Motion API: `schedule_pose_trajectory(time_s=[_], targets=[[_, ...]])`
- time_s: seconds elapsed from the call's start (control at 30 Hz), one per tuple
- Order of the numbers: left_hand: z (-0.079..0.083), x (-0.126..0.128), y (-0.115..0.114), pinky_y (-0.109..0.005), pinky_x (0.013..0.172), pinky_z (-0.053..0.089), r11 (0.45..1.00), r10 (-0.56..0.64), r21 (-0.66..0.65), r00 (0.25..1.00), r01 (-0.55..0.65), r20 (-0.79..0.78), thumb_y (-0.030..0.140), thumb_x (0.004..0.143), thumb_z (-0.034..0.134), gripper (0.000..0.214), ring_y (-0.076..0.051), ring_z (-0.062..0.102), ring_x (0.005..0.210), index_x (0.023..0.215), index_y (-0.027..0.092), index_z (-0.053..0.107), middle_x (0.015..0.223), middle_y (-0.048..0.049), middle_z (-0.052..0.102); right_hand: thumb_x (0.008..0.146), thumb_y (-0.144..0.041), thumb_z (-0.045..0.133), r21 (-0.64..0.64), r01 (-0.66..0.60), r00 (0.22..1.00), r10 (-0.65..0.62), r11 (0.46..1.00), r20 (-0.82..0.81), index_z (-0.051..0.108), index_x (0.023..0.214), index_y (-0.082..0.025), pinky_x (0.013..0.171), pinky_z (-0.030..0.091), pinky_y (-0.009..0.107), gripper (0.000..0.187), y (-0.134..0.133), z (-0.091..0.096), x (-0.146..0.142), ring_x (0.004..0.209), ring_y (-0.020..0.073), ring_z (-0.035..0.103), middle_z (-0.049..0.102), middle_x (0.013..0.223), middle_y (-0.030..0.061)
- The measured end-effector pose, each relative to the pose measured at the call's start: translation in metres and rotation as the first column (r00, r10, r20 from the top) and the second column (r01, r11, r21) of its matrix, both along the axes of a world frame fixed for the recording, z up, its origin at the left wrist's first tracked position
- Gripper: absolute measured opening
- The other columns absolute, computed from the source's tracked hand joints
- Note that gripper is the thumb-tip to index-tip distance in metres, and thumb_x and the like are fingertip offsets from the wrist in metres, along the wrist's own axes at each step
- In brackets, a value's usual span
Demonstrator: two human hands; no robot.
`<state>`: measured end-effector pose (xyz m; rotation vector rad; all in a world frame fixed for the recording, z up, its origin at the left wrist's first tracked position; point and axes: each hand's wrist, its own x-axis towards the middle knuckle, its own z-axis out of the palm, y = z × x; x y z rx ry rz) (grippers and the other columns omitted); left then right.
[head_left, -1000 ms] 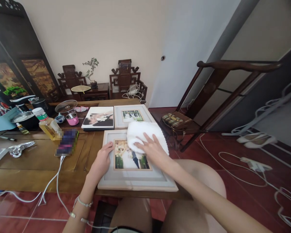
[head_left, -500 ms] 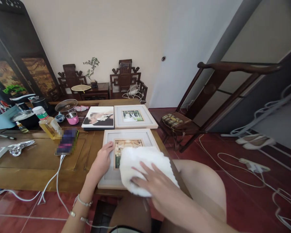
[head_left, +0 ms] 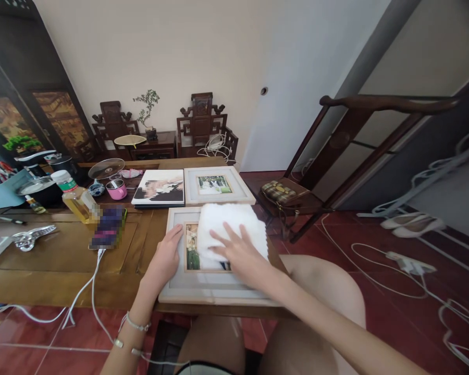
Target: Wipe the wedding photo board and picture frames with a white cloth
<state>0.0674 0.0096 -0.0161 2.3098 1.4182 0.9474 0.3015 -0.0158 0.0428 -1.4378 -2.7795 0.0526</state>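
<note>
A pale picture frame with a photo lies at the near edge of the wooden table. My right hand lies flat with fingers spread on a white fluffy cloth, pressing it onto the frame's glass. My left hand rests on the frame's left border, fingers stretched out, holding it still. Behind it lie a second pale frame and a photo book.
On the table's left are a phone with a white cable, an oil bottle, a pink cup, pots and tongs. A dark wooden chair stands right; cables and a power strip lie on the red floor.
My right hand slid the cloth from the frame's upper right down to its lower right corner, then back up over the photo. The left hand stayed put.
</note>
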Motion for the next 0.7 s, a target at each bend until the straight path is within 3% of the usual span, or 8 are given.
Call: schedule_pose_trajectory(time_s=[0.13, 0.27, 0.37, 0.53, 0.63, 0.7], targets=[[0.003, 0.002, -0.003, -0.045, 0.112, 0.03, 0.999, 0.001, -0.051, 1.0, -0.003, -0.029, 0.002, 0.084, 0.033, 0.054, -0.021, 0.037, 0.135, 0.135, 0.016, 0.046, 0.143, -0.0119, 0.044, 0.061, 0.005, 0.044, -0.263, -0.072, 0.997, 0.069, 0.962, -0.021, 0.058, 0.125, -0.03, 0.103, 0.019, 0.071, 0.075, -0.069, 0.026, 0.004, 0.137, 0.0394, 0.02, 0.038, 0.147, 0.0034], [0.004, 0.003, -0.003, -0.043, 0.113, 0.029, 0.999, 0.005, -0.053, 1.0, -0.007, -0.028, -0.001, 0.082, 0.032, 0.056, -0.02, 0.038, 0.135, 0.133, 0.016, 0.047, 0.142, -0.0115, 0.045, 0.064, 0.003, 0.043, -0.312, -0.148, 0.987, 0.123, 0.939, -0.099, 0.06, 0.122, -0.035, 0.104, 0.025, 0.067, 0.071, -0.098, 0.04, 0.001, 0.136, 0.036, 0.025, 0.041, 0.145, -0.0007], [0.003, 0.002, -0.002, -0.043, 0.113, 0.03, 0.999, 0.0, -0.045, 1.0, 0.0, -0.012, -0.003, 0.079, 0.032, 0.06, -0.02, 0.039, 0.133, 0.133, 0.017, 0.048, 0.141, -0.0103, 0.046, 0.062, 0.006, 0.04, -0.263, -0.148, 0.984, 0.114, 0.953, -0.138, 0.055, 0.128, -0.031, 0.106, 0.023, 0.065, 0.077, -0.083, 0.027, -0.006, 0.139, 0.0335, 0.017, 0.036, 0.148, 0.0001], [0.006, 0.002, -0.003, -0.044, 0.111, 0.032, 0.998, -0.009, -0.069, 0.999, 0.006, -0.04, -0.004, 0.077, 0.031, 0.061, -0.021, 0.04, 0.133, 0.133, 0.016, 0.048, 0.141, -0.0117, 0.046, 0.061, 0.008, 0.038, -0.07, -0.088, 0.99, 0.079, 0.994, -0.113, 0.051, 0.132, -0.025, 0.109, 0.014, 0.063, 0.08, -0.01, 0.002, -0.012, 0.14, 0.0317, 0.011, 0.033, 0.15, 0.0025], [0.009, 0.003, -0.003, -0.044, 0.111, 0.032, 0.997, 0.002, -0.072, 1.0, -0.004, -0.03, -0.001, 0.081, 0.031, 0.056, -0.022, 0.041, 0.132, 0.132, 0.013, 0.049, 0.14, -0.0134, 0.047, 0.062, 0.009, 0.039, -0.031, -0.045, 0.998, 0.043, 0.999, -0.055, 0.047, 0.135, -0.021, 0.108, 0.015, 0.064, 0.079, 0.021, 0.006, -0.02, 0.14, 0.035, 0.012, 0.031, 0.151, 0.0053], [0.011, 0.004, -0.003, -0.043, 0.112, 0.032, 0.999, 0.007, -0.047, 1.0, -0.007, 0.012, 0.002, 0.083, 0.032, 0.051, -0.022, 0.043, 0.131, 0.13, 0.012, 0.05, 0.138, -0.0147, 0.048, 0.064, 0.009, 0.041, -0.073, -0.033, 0.999, 0.031, 0.997, -0.027, 0.045, 0.137, -0.021, 0.105, 0.018, 0.066, 0.079, 0.023, 0.013, -0.03, 0.139, 0.0388, 0.014, 0.03, 0.151, 0.0072]])
